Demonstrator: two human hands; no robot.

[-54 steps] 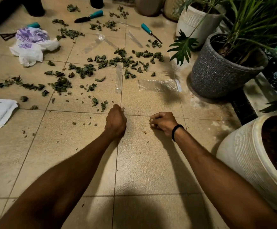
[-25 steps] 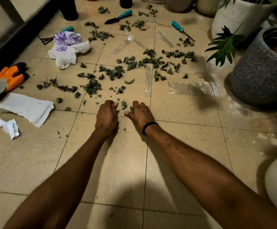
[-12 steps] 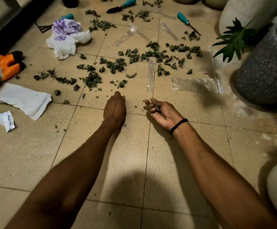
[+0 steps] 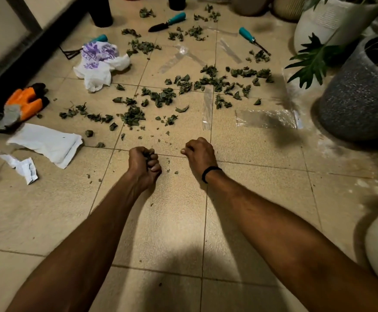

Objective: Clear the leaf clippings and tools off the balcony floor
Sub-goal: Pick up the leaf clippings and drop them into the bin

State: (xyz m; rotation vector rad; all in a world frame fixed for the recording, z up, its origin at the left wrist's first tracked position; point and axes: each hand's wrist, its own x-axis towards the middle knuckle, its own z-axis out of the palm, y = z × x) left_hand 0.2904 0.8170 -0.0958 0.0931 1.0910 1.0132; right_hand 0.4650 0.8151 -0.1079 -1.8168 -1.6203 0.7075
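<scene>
a person on the balcony floor (image 4: pixel 183 221) closes the left hand (image 4: pixel 144 164) into a fist around a pinch of leaf clippings (image 4: pixel 161 97); half a second ago it lay flat on the tile. the right hand (image 4: pixel 200 154), then palm up, now shows its knuckles, fingers curled, and whether it holds anything cannot be told. the near tile looks almost picked clean, but most clippings lie scattered beyond the hands, with the trowel (image 4: pixel 167 21) and the teal-handled tool (image 4: pixel 252 40) untouched farther off.
</scene>
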